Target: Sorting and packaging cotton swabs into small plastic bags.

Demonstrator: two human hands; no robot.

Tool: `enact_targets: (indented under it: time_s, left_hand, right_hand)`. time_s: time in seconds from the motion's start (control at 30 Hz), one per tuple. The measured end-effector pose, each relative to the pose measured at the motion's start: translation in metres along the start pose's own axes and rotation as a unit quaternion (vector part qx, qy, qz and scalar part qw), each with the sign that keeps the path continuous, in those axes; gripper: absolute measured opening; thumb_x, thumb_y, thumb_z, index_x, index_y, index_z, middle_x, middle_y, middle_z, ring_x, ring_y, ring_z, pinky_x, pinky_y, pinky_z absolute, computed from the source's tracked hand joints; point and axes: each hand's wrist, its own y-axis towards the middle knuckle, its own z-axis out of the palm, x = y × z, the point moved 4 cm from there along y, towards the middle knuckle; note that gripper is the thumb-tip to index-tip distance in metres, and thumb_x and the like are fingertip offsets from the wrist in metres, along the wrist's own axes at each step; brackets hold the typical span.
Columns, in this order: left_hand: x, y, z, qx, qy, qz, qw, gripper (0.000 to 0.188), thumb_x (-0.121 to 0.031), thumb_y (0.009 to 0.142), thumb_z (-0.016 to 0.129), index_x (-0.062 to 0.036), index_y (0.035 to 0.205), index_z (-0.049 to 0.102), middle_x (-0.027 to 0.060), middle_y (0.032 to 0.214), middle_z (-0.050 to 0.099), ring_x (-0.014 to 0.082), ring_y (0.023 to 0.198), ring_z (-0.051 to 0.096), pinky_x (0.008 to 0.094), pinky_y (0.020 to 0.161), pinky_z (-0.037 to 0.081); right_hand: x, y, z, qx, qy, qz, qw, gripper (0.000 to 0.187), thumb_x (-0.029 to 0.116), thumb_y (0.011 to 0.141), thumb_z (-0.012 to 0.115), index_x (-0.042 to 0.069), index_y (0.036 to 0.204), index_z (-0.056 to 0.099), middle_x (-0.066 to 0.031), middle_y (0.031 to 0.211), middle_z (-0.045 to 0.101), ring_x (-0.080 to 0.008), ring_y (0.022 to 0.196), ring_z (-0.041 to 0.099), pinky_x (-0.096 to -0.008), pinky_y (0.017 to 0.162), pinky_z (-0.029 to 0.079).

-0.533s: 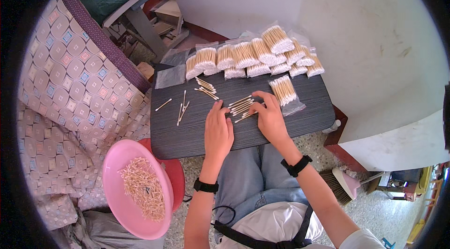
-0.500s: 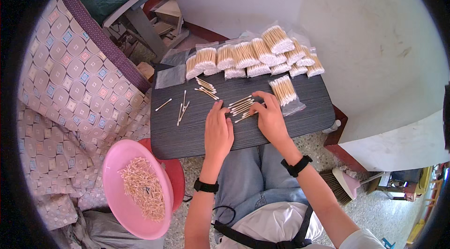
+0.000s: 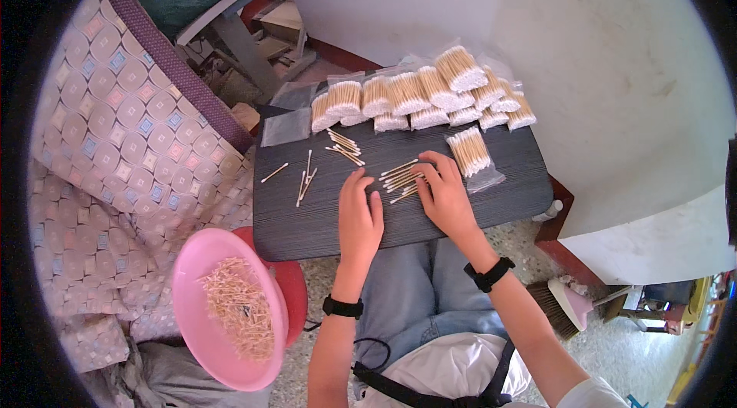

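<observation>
A small loose row of cotton swabs (image 3: 400, 178) with white tips lies on the dark table (image 3: 299, 227) between my hands. My left hand (image 3: 359, 212) rests at the left of this row, its fingers and thumb apart and holding nothing. At the row's right ends, my right hand (image 3: 447, 197) is curved with thumb and index finger apart, and it hides part of the sticks. Right of that hand lies a clear bag of swabs (image 3: 470, 151). Another loose cluster of swabs (image 3: 345, 147) sits beyond my left hand, with several scattered swabs (image 3: 305, 178) further left.
Filled swab bags (image 3: 407, 93) are piled along the table's far edge, beside flat clear bags (image 3: 285, 128). A pink basin (image 3: 188, 293) of loose swabs stands on a red stool (image 3: 292, 300) at the left. A wall (image 3: 583, 62) borders the right; a broom (image 3: 554, 308) lies below.
My left hand has drawn slightly away from the swab row, widening the gap. My right hand stays at the row's right ends. The whole view has shifted a little.
</observation>
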Motion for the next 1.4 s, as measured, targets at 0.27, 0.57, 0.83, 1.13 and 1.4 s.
enact_targets:
  time_s: [0.27, 0.57, 0.83, 1.13, 1.4]
  left_hand:
    - [0.058, 0.001, -0.061, -0.133, 0.268, -0.045, 0.953, 0.031, -0.013, 0.080, 0.069, -0.0117, 0.110, 0.063, 0.0086, 0.109, 0.056, 0.0305, 0.104, 0.050, 0.0432, 0.090, 0.039]
    - [0.069, 0.004, -0.060, -0.100, 0.241, -0.055, 0.964, 0.017, -0.018, 0.086, 0.065, -0.0084, 0.100, 0.064, 0.0082, 0.110, 0.056, 0.0293, 0.103, 0.051, 0.0441, 0.087, 0.040]
    - [0.073, 0.007, -0.060, -0.072, 0.248, -0.065, 0.964, 0.010, -0.014, 0.086, 0.065, -0.0078, 0.093, 0.062, 0.0082, 0.108, 0.054, 0.0306, 0.100, 0.051, 0.0439, 0.086, 0.041]
    - [0.023, 0.018, -0.031, -0.031, 0.146, 0.041, 0.988, 0.009, -0.011, 0.082, 0.066, -0.0092, 0.089, 0.061, 0.0069, 0.089, 0.060, 0.0293, 0.092, 0.054, 0.0422, 0.082, 0.040]
    - [-0.012, 0.053, 0.013, 0.006, 0.096, 0.095, 0.991, 0.006, -0.010, 0.082, 0.066, -0.0078, 0.086, 0.062, 0.0050, 0.084, 0.060, 0.0270, 0.089, 0.055, 0.0398, 0.079, 0.039]
  right_hand:
    - [-0.008, -0.002, -0.002, -0.006, -0.001, 0.027, 1.000, 0.018, -0.001, 0.083, 0.058, 0.003, 0.100, 0.058, -0.0159, 0.113, 0.053, -0.0346, 0.104, 0.052, -0.0440, 0.090, 0.043]
    - [-0.008, -0.002, -0.004, -0.016, 0.006, 0.028, 0.999, 0.015, -0.001, 0.084, 0.058, 0.003, 0.098, 0.057, -0.0153, 0.112, 0.052, -0.0328, 0.100, 0.053, -0.0429, 0.087, 0.044]
    - [-0.009, -0.001, -0.004, -0.024, 0.008, 0.025, 0.999, 0.013, -0.001, 0.084, 0.058, 0.002, 0.097, 0.057, -0.0154, 0.110, 0.052, -0.0325, 0.097, 0.053, -0.0430, 0.085, 0.044]
    - [-0.010, -0.001, -0.004, -0.022, 0.007, 0.022, 0.999, 0.012, -0.002, 0.085, 0.057, 0.002, 0.097, 0.057, -0.0160, 0.109, 0.052, -0.0326, 0.096, 0.054, -0.0431, 0.084, 0.045]
    - [-0.011, -0.002, -0.004, -0.032, 0.010, 0.026, 0.999, 0.013, -0.002, 0.084, 0.057, 0.001, 0.097, 0.057, -0.0163, 0.110, 0.052, -0.0338, 0.098, 0.053, -0.0429, 0.086, 0.044]
